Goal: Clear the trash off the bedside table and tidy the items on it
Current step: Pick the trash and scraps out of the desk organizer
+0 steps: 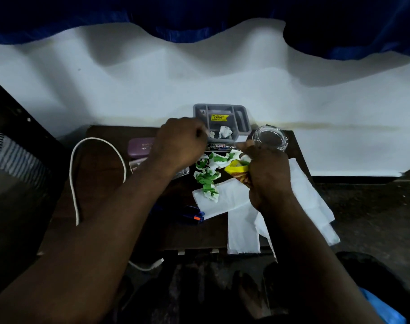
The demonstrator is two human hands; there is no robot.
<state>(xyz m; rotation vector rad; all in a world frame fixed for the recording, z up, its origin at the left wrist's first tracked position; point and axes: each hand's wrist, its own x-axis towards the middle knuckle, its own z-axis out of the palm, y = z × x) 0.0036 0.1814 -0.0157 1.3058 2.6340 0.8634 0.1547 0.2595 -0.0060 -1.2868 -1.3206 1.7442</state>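
Your R hand (267,174) grips the yellow wrapper (236,169). L hand (183,143) is curled at the grey tray (243,118), can't tell if it's holding anything. Bunch the green-white paper (208,177) btwn them in one go, clear of the glass jar (270,137).

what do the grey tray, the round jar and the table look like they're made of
The grey tray looks like moulded plastic: matte, with even walls and rounded corners. The round jar is probably clear glass: see-through, with a thick shiny rim. The table looks like dark brown wood or veneer with a dull finish; the picture is too dim to tell which.
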